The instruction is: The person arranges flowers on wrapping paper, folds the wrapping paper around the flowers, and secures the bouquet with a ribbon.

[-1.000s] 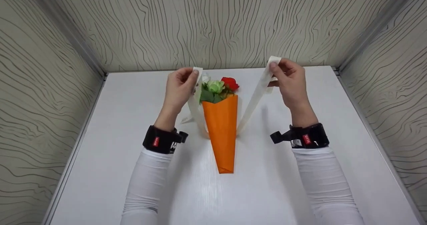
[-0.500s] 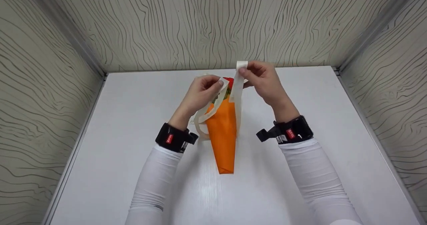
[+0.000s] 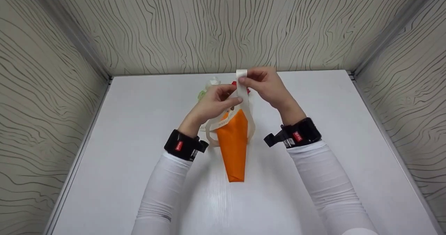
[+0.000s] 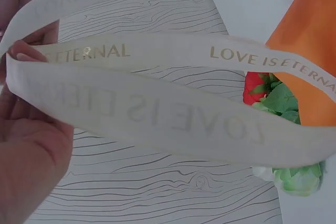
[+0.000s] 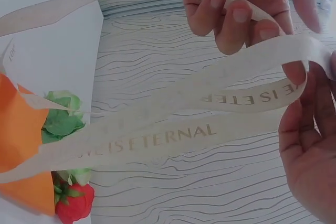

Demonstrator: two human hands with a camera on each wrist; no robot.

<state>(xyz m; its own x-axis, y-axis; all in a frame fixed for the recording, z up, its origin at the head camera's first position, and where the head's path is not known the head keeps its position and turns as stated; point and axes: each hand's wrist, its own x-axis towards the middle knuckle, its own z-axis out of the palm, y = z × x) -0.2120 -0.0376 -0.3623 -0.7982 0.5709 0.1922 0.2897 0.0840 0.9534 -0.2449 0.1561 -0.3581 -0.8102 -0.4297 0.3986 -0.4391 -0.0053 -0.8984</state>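
Observation:
A cream ribbon (image 3: 243, 95) with gold lettering loops from behind an orange paper cone (image 3: 232, 151) wrapped round a bunch of flowers. My left hand (image 3: 214, 102) grips one length of it above the blossoms, its curled fingers round the band in the right wrist view. Just to the right and higher, my right hand (image 3: 266, 85) pinches the other length, whose folded end stands up past the thumb. The two strips cross between the hands. Red (image 5: 74, 203) and pale green (image 4: 298, 181) blossoms are partly hidden by the hands and ribbon in the head view.
The bouquet lies on a white table (image 3: 139, 123), whose far edge meets a wood-grain patterned wall (image 3: 223, 26). Similar panels rise at both sides. Each wrist wears a black strap with a small camera arm.
Both hands have come together from either side of the bouquet, bringing the ribbon ends in front of the flowers. The left thumb has spread away from its fingers. The cone stays in place.

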